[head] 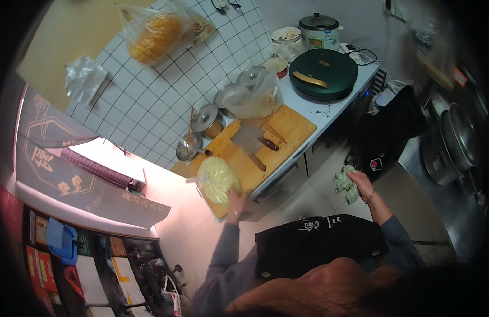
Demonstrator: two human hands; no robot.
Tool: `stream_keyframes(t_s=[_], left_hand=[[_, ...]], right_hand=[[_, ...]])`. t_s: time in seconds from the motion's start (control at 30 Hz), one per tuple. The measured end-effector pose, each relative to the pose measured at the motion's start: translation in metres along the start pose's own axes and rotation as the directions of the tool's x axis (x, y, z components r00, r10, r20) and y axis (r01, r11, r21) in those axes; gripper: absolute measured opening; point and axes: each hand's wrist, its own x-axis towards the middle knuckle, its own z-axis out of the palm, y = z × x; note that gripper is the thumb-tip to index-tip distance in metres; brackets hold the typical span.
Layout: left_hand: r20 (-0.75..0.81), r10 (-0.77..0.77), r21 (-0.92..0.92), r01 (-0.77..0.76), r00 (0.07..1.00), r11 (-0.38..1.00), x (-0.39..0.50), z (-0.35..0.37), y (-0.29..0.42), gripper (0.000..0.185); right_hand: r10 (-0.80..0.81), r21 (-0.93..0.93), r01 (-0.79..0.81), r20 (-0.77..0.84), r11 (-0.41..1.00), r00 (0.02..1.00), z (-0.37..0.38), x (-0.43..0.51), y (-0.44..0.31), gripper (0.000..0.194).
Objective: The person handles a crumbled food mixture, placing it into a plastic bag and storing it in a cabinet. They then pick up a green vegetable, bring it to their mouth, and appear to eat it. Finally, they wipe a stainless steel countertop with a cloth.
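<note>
My left hand (pixel 237 203) touches the near side of a clear plastic bag of pale yellow-green food (pixel 216 180), which rests on the left end of a wooden cutting board (pixel 244 158). Whether the fingers grip the bag cannot be made out. Held out to the right over the floor, my right hand (pixel 361 185) is closed on a crumpled green-and-white cloth (pixel 346 184). Two cleavers lie on the board, one with a dark brown handle (pixel 269 144), the other with a lighter brown handle (pixel 258 163). Beside them are wooden chopsticks (pixel 274 131).
Behind the board stand a lidded metal pot (pixel 207 120), a steel ladle or bowl (pixel 188 147) and a filled plastic bag (pixel 260 97). A green electric griddle (pixel 323 75) and a rice cooker (pixel 319 32) occupy the counter's far end. Large metal pots (pixel 446 146) stand at right.
</note>
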Motion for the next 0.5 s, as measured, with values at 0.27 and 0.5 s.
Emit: stream_keyframes(t_s=[0.27,0.5], left_hand=[[-0.193,0.464,0.134,-0.445,0.865,0.885,0.308,-0.009,0.185,0.126],[0.168,0.432,0.285,-0.463,0.886,0.840,0.380,0.100,0.297,0.116]], right_hand=[[0.040,0.038,-0.039,-0.015,0.999,0.999,0.019,0.115,-0.011,0.031],[0.130,0.041,-0.142,0.211,0.989,0.969,0.036,0.251,-0.041,0.029]])
